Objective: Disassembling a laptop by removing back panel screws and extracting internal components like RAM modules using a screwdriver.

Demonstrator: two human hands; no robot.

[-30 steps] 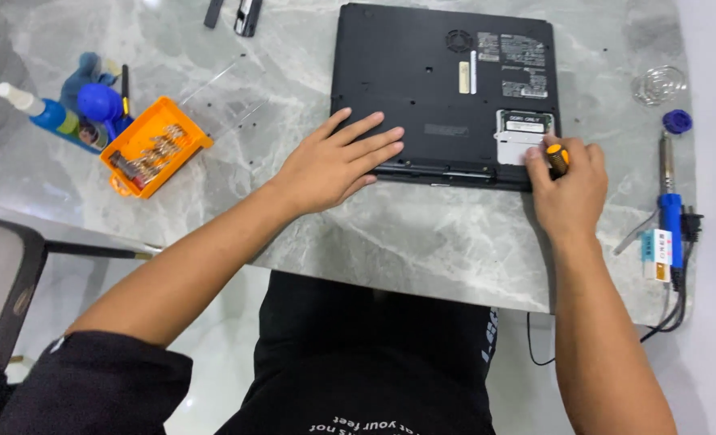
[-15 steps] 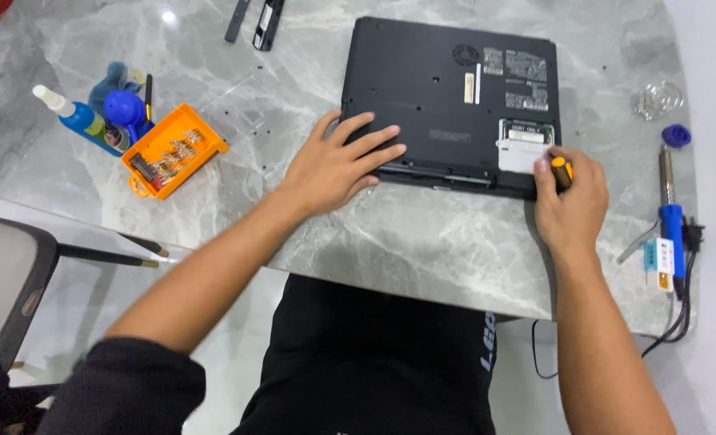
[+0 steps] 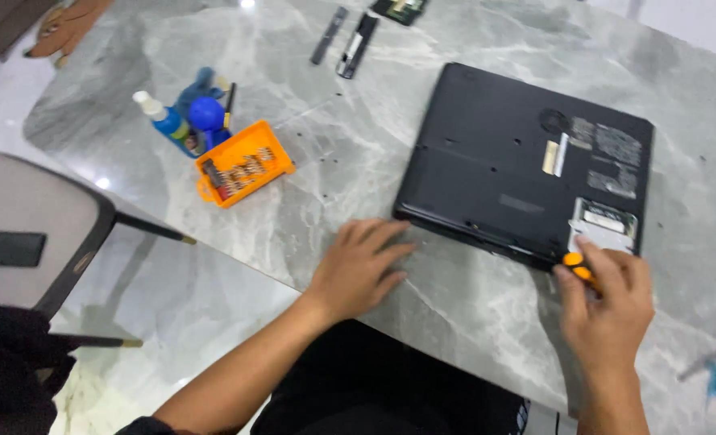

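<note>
Gripping an orange-handled screwdriver (image 3: 577,268), my right hand (image 3: 608,310) has its fingers closed around it at the near right corner of the black upturned laptop (image 3: 503,161), which lies on the grey marble table (image 3: 317,169). My left hand (image 3: 358,270) rests flat and empty on the tabletop at the laptop's seven o'clock, fingers spread. An orange plastic bit tray (image 3: 243,164) sits well apart at nine o'clock.

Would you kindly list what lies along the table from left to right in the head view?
Blue bottle → orange screwdriver-bit case → left hand → black laptop → right hand holding an orange-handled screwdriver.
</note>
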